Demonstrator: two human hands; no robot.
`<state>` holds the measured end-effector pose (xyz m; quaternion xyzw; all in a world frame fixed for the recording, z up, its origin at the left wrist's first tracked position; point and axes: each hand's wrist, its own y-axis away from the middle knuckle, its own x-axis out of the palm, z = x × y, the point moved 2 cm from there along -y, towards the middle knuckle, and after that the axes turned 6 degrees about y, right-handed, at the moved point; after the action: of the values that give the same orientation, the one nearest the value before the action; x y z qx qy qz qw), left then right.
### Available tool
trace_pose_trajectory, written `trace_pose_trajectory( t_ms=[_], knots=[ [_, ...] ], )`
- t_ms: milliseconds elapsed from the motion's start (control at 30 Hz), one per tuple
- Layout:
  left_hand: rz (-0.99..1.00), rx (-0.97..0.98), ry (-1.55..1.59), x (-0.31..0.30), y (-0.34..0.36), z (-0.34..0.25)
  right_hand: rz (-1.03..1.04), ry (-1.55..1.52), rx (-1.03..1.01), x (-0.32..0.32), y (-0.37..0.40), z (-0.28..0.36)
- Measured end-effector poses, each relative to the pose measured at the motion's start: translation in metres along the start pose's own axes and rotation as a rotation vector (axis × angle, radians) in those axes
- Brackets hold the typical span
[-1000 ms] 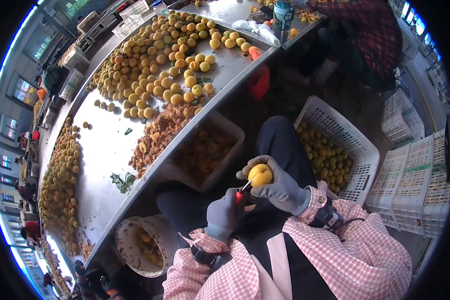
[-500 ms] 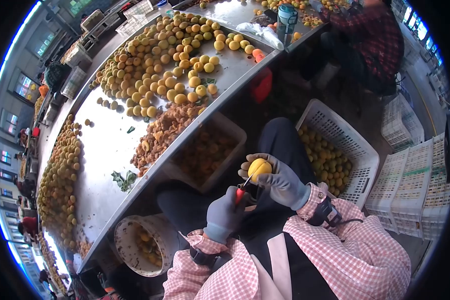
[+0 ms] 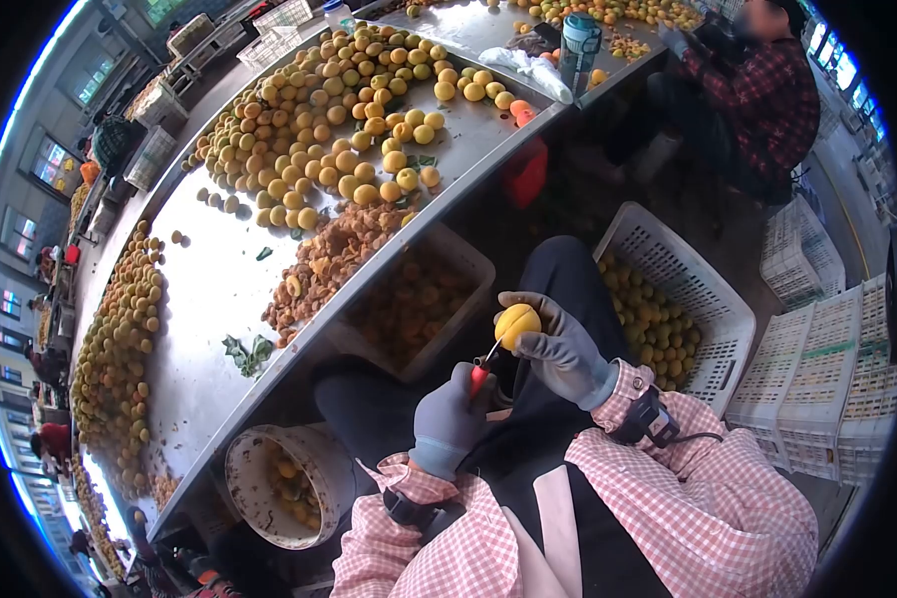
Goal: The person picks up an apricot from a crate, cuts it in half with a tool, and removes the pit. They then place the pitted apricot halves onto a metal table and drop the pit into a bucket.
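In my right hand (image 3: 566,351), gloved in grey, a yellow peach (image 3: 517,325) is held between thumb and fingers. A dark groove runs across its face. My left hand (image 3: 450,414), also gloved, is closed round the red handle of a small knife (image 3: 479,380). Its thin metal blade points up at the peach, and the tip meets or nearly meets the fruit's lower left side. Both hands are above my lap, right of the metal table (image 3: 194,289). Just beyond the table's near edge lies a heap of brown, torn fruit scraps (image 3: 329,254).
Piles of peaches (image 3: 299,130) cover parts of the table. A white bucket (image 3: 259,533) and a bin (image 3: 478,289) with fruit pieces stand below its edge. At my right is a crate (image 3: 713,374) of peaches, beside stacked crates (image 3: 807,369). A co-worker (image 3: 757,100) sits at upper right.
My right hand has turned the peach, so its groove now shows differently. The knife's blade has shifted from across the fruit's face to its lower left edge.
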<state>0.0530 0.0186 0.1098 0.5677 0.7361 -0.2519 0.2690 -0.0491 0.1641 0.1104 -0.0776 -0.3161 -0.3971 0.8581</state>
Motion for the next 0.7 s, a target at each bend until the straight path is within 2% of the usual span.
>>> trace_pose_trajectory(
  t_ms=[67, 133, 167, 233, 267, 367, 433, 467, 533, 633, 700],
  knots=[
    [0.007, -0.007, -0.010, 0.0027, -0.0004, 0.0023, -0.028, -0.004, 0.034, -0.0004, 0.0013, -0.0013],
    [0.013, -0.013, -0.020, 0.0030, -0.0002, 0.0024, -0.040, -0.189, 0.131, 0.0012, 0.0017, -0.0040],
    [0.010, -0.012, -0.045, 0.0021, 0.0000, 0.0021, -0.038, -0.188, 0.131, 0.0012, 0.0003, -0.0030],
    [0.009, -0.016, -0.072, 0.0025, 0.0034, 0.0040, -0.023, 0.220, -0.044, 0.0010, -0.0009, 0.0014],
    [0.015, -0.017, -0.051, 0.0051, 0.0041, 0.0073, -0.022, 0.219, -0.045, 0.0008, -0.0010, -0.0003],
    [0.011, -0.011, -0.039, 0.0070, 0.0020, 0.0060, -0.082, 0.137, -0.012, -0.0003, -0.0005, -0.0043],
    [-0.004, -0.013, -0.049, 0.0058, 0.0013, 0.0049, -0.118, -0.087, 0.142, 0.0037, 0.0008, -0.0051],
    [-0.012, -0.007, -0.066, 0.0048, 0.0019, 0.0046, -0.115, -0.088, 0.145, 0.0019, -0.0006, -0.0063],
    [-0.020, -0.001, -0.085, 0.0046, 0.0032, 0.0062, -0.043, 0.206, 0.010, -0.0029, -0.0056, -0.0049],
    [0.011, 0.014, -0.129, 0.0081, 0.0026, 0.0092, -0.115, 0.359, 0.011, -0.0010, -0.0025, -0.0005],
    [0.001, -0.018, -0.142, 0.0086, 0.0010, 0.0073, -0.127, 0.302, 0.009, -0.0022, -0.0007, -0.0027]
  ],
)
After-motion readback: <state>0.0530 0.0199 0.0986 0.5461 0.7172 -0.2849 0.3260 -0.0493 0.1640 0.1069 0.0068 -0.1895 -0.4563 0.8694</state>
